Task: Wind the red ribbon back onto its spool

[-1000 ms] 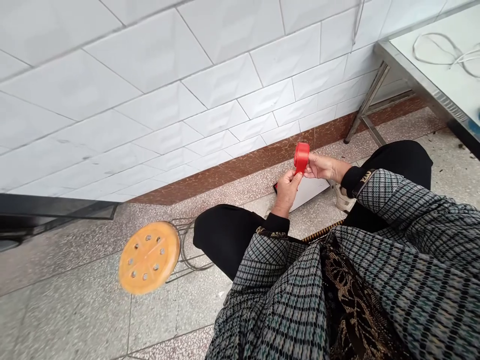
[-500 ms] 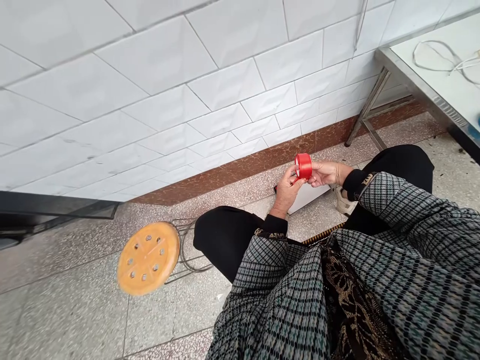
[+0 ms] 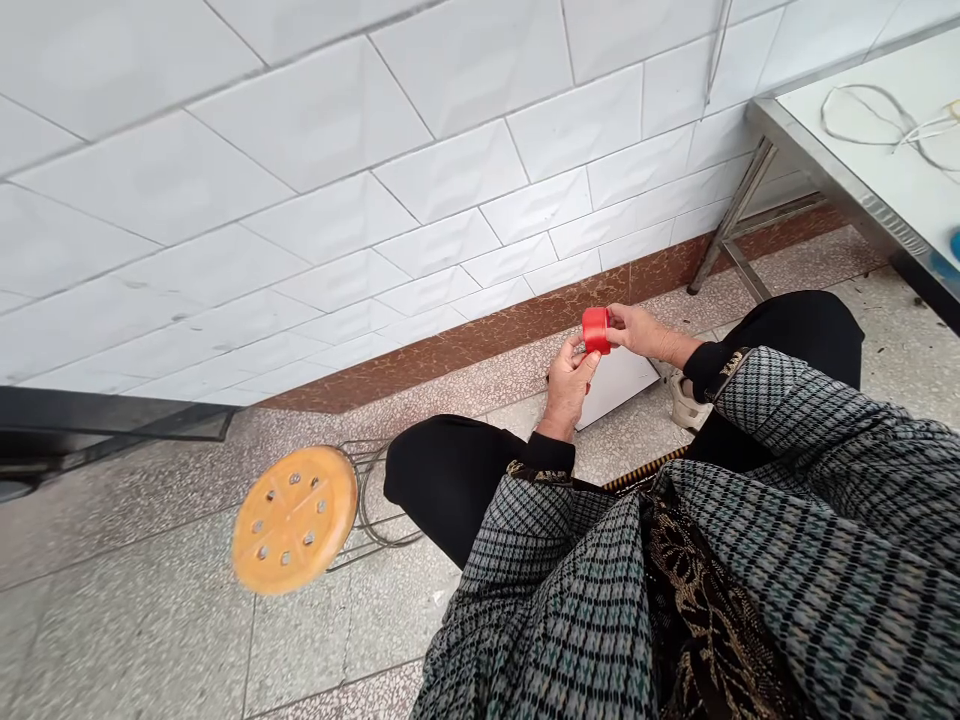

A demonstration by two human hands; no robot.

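A small round red object [image 3: 596, 329], like a roll or a lid, is held out in front of my knees. My right hand [image 3: 636, 331] pinches it from the right side. My left hand [image 3: 568, 384] sits just below and left of it, fingers curled up with the tips touching its lower edge. Both wrists come out of black cuffs and checked grey sleeves. A white flat box [image 3: 616, 385] lies on the floor right under my hands, partly hidden by them.
An orange round stool [image 3: 294, 518] with a wire frame stands on the speckled floor at left. A white tiled wall with a brown skirting runs behind. A metal table [image 3: 862, 190] with white cables stands at the upper right. A pale shoe [image 3: 684, 403] shows by the box.
The red object has been turned between my fingers and sits slightly lower and to the left. My left hand has shifted a little beneath it.
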